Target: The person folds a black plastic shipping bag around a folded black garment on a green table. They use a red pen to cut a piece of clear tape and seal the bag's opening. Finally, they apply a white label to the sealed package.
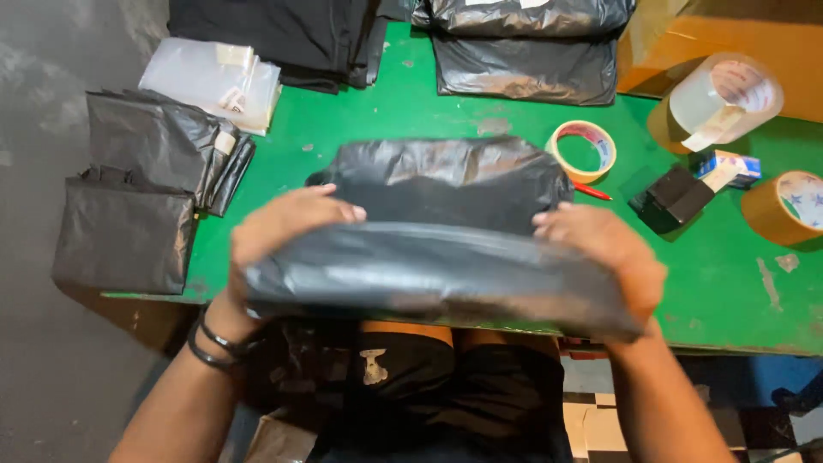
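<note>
A view from above looks down on a person's two bare hands working at a green tabletop (411, 107). Both hands grip a grey plastic mailing bag (446, 257) that lies across the near edge of the tabletop, in front of the person's lap. The left hand (287, 225) is closed on the bag's left end, fingers curled over the top and thumb hidden beneath. The right hand (604, 244) is closed on the right end in the same way. The near part of the bag is rolled or folded up toward the far part, and the grip at both ends appears to keep that fold even across its width. The bag looks filled with something soft, though its contents cannot be seen.

At the left, a stack of flat black plastic bags (146, 184) hangs partly over the tabletop's edge, within easy reach of the left hand. Beyond them lies a clear plastic packet (210, 81). At the far side sit dark folded cloth (283, 34) and more filled grey bags (525, 51). At the right are a red-and-white tape ring (584, 150), a red pen (591, 191) just beside it, a small black object (673, 199), a clear tape roll (720, 99), a brown tape roll (782, 207) and a cardboard box (729, 34). The tapes lie near the right hand.
</note>
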